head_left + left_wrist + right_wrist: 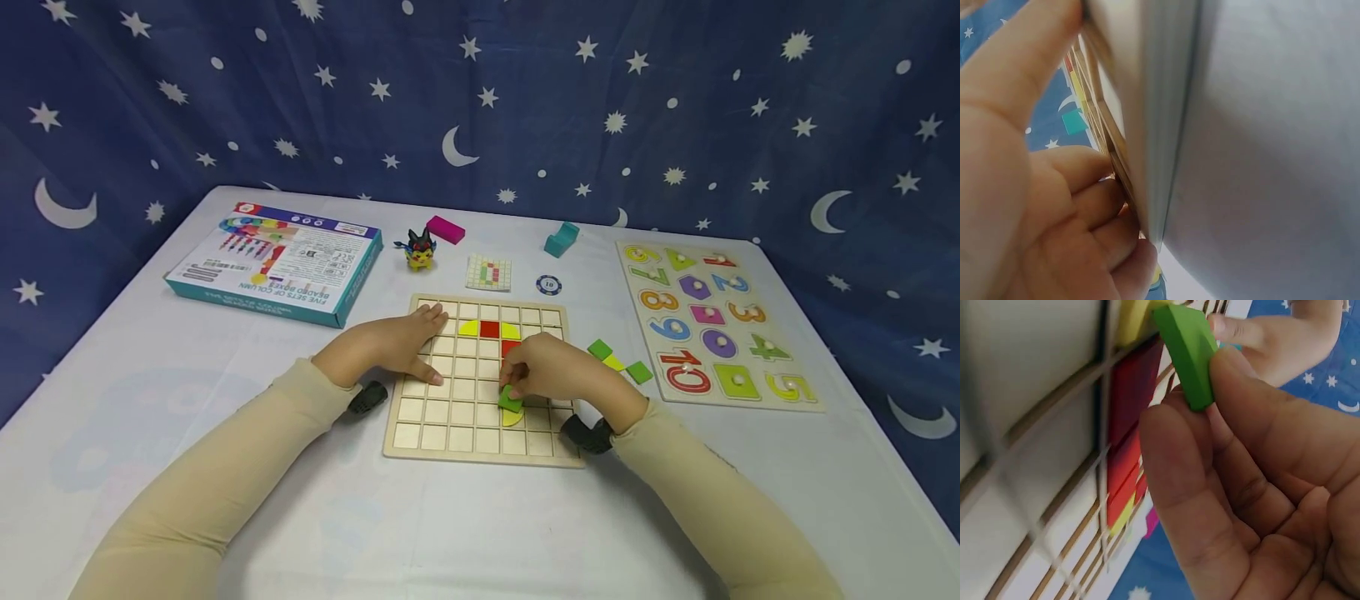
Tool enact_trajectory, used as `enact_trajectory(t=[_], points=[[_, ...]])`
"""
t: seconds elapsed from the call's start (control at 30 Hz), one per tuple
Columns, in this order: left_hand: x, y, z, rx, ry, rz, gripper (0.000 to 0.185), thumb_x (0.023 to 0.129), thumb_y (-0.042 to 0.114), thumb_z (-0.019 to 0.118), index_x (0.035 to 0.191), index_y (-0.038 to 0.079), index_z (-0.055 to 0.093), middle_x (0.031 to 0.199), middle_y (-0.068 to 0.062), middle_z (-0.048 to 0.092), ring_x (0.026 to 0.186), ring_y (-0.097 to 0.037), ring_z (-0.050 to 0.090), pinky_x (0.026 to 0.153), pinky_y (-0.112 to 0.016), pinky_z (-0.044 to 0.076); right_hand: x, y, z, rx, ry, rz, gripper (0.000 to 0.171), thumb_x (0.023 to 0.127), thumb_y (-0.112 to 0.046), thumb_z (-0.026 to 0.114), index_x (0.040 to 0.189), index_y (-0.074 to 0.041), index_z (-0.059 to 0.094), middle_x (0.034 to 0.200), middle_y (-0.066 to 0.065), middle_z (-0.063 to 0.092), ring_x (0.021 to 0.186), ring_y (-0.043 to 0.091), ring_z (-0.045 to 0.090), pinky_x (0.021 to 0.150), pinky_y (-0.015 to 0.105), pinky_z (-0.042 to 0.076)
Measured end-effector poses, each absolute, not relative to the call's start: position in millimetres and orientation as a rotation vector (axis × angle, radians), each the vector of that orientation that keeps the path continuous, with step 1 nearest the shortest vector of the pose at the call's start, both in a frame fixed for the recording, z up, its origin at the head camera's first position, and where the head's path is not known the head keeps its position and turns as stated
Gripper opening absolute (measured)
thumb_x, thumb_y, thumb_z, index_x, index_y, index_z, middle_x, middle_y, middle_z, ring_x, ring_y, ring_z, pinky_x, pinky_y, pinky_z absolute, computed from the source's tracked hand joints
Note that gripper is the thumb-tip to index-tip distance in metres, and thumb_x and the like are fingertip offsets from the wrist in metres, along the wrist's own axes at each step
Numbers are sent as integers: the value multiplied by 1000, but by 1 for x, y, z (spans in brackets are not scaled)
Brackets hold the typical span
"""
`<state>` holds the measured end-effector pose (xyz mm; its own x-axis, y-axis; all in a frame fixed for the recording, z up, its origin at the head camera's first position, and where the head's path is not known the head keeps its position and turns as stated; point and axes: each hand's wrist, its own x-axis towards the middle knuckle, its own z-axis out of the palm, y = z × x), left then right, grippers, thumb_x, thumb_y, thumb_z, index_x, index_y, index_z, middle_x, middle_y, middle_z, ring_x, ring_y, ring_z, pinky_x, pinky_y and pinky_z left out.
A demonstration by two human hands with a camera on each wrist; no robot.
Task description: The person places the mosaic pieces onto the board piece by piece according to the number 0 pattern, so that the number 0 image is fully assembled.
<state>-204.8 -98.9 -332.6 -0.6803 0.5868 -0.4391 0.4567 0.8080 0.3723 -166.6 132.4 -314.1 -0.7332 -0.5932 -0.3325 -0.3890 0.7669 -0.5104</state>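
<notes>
My right hand (pixel 551 367) pinches a green square tile (pixel 510 400) between thumb and fingers, over the lower right part of a wooden grid board (pixel 480 458). In the right wrist view the tile (pixel 1190 353) is tilted, above the grid. A yellow curved piece (pixel 513 418) sits just below it on the board. Farther up are a red square (pixel 489 329) with a yellow curved piece on each side, and red below the right one, partly hidden by my hand. My left hand (pixel 393 346) rests on the board's left side, fingers spread; the left wrist view shows fingertips touching it.
Green tiles (pixel 639 372) and a yellow piece (pixel 613 362) lie right of the board. A number puzzle (pixel 720 333) stands farther right. Behind are a pattern card (pixel 489 273), a chip (pixel 549 285), a figurine (pixel 419 250), pink and teal blocks (pixel 561 240), and a box (pixel 277 262).
</notes>
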Motion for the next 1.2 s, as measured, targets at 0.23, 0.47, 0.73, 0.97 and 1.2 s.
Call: enact_trajectory(t=[0.23, 0.47, 0.73, 0.97, 1.2], points=[[-206, -98, -333, 764, 2446, 300, 99, 80, 44, 67, 146, -2, 10, 154, -18, 0, 142, -33, -1, 115, -46, 11, -169, 112, -314, -794, 2428, -504, 8, 79, -8, 71, 82, -14, 70, 75, -6, 62, 67, 8, 51, 63, 20, 44], [-206, -98, -334, 768, 2454, 299, 100, 80, 45, 67, 146, -3, 10, 154, -18, 1, 142, -33, 0, 115, -45, 11, -166, 103, -317, -846, 2406, -471, 6, 78, -8, 73, 79, -14, 71, 69, -6, 60, 63, 7, 48, 59, 19, 41], [-206, -98, -336, 769, 2457, 299, 100, 79, 46, 67, 146, -2, 10, 154, -18, 2, 142, -33, 0, 115, -45, 11, -164, 100, -322, -872, 2392, -472, 7, 77, -8, 73, 79, -12, 69, 66, -5, 55, 62, 7, 46, 57, 18, 38], [-207, -97, -334, 773, 2457, 293, 100, 79, 46, 67, 146, -3, 10, 154, -18, 2, 142, -33, 0, 115, -45, 11, -165, 107, -319, -845, 2434, -478, 9, 78, -7, 72, 79, -15, 69, 69, -6, 57, 65, 9, 48, 61, 21, 40], [-207, -98, -335, 759, 2447, 288, 99, 80, 44, 67, 146, -2, 10, 154, -18, 1, 142, -33, -1, 115, -46, 10, -169, 127, -316, -849, 2452, -511, 10, 77, -8, 73, 85, -13, 70, 77, -6, 62, 72, 8, 52, 68, 21, 45]])
